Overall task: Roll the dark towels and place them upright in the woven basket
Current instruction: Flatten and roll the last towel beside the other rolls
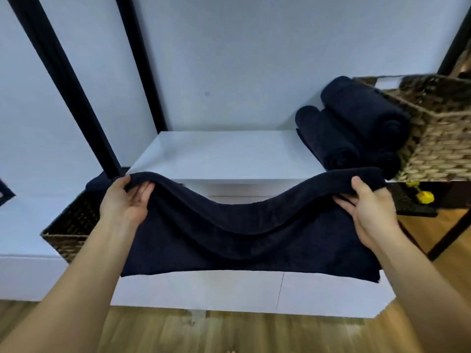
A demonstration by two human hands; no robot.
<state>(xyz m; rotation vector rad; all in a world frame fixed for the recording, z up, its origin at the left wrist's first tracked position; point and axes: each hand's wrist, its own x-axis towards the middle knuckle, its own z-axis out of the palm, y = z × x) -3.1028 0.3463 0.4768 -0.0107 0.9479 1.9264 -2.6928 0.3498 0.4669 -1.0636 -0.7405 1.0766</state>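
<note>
A dark towel (242, 240) hangs spread in front of the white worktop (216, 154), filling the middle of the view. Its doubled top edge sags between the two hands. The left hand (125, 200), at nine o'clock from the towel's middle, grips one upper corner, thumb over the fold and fingers (142, 192) clamped beneath it. The right hand (369, 207), at three o'clock, pinches the other corner in the same way, fingers closed on the cloth.

At two o'clock, rolled dark towels (356, 123) lie on their sides on the worktop in a small stack, touching the outer wall of the woven basket (438, 149) rather than standing inside it. A second woven basket (68, 230) sits at eight o'clock, partly hidden by the left forearm. Wooden floor (153, 335) shows at six o'clock.
</note>
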